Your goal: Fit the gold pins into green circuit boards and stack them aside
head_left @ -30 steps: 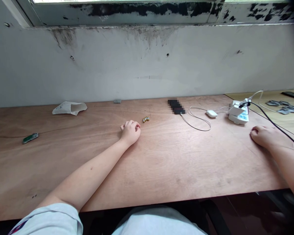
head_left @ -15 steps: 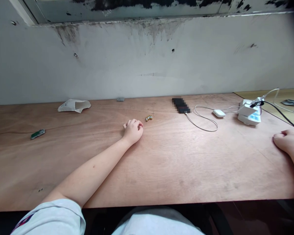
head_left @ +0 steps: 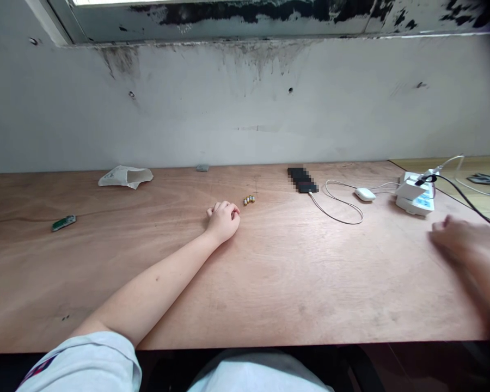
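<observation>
**Left hand (head_left: 223, 222) curled on a plywood worktop (head_left: 310, 288); right hand (head_left: 461, 245) blurred near the right edge.**

The left hand lies in a loose fist with nothing showing in it, just beside a short row of small gold-coloured cylinders (head_left: 249, 200). The right hand's fingers are partly curled, but blur hides whether it holds anything; it is near a white device with a small display (head_left: 415, 200) and under a black cable (head_left: 465, 202). A pixelated black phone (head_left: 302, 180) lies near the back edge, its white cable (head_left: 338, 218) looping across the worktop. A crumpled white paper bag (head_left: 125, 176) and a small green object (head_left: 63, 222) lie further left.
</observation>
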Demonstrator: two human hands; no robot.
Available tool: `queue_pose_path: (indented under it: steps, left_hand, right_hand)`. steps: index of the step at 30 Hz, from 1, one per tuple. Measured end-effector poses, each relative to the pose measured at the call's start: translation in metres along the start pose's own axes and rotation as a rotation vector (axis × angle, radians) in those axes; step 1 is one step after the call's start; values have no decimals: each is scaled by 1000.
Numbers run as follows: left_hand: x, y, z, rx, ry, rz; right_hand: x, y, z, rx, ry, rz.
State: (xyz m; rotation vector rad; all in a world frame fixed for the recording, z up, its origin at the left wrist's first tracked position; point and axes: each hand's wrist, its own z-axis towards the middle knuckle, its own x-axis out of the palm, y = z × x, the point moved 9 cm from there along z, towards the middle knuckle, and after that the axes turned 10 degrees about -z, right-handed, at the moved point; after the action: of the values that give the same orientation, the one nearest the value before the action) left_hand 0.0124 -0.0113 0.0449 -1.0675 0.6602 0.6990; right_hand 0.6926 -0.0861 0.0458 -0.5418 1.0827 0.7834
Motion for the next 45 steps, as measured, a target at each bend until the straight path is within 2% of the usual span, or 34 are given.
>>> queue_pose_path:
  steps: [1,2,4,7,10,12,14,16,18,20,23,25,27,29,32,35,39,43,45]
  left_hand:
    - [0,-1,0,5,-2,2]
    - [1,-1,0,10,-2,4]
    - [2,-2,0,15,4,11]
    - [6,-2,0,19,25,30]
    - [7,-3,0,27,21,38]
    - [5,-3,0,39,10,17]
    - [-1,0,0,86,13,-16]
    - [-14,11,2,153,23,7]
    - [-41,42,3,171,9,139]
    - [-84,97,1,70,-31,289]
    - [-171,204,-21,-237,-88,536]
    - [-233,278,-53,-558,-138,657]
    - [-286,328,-92,-820,-271,717]
    - [-310,357,-113,-906,-319,679]
    - [-310,375,-114,-892,-253,602]
    - [-300,378,-106,-928,-147,592]
    - [-296,370,-101,-942,-77,638]
    - [-292,355,-103,-952,-75,733]
    - [-283,344,-99,-939,-79,761]
  right_hand:
    - [5,20,-8,-18,129,-67]
    - [0,48,-19,-104,153,-108]
    - [-16,113,-51,-298,108,-111]
    - [-39,220,-120,-589,84,-32]
    - [-53,317,-184,-728,209,89]
    - [-68,375,-215,-827,223,191]
    - [-81,421,-230,-890,203,299]
    - [-94,452,-232,-930,128,392]
    - [-99,468,-227,-925,68,443]
    - [-98,474,-219,-903,55,465]
    - [-93,473,-215,-892,66,497]
    - [-92,470,-215,-888,70,516]
    - [-91,468,-215,-882,77,528]
    - [-90,469,-216,-890,83,540]
    - [-92,472,-217,-931,76,566]
    - [-94,474,-217,-966,66,595]
    - [-95,475,-216,-984,82,598]
    - [-98,476,-219,-1012,100,569]
    - [-98,477,-220,-1017,108,561]
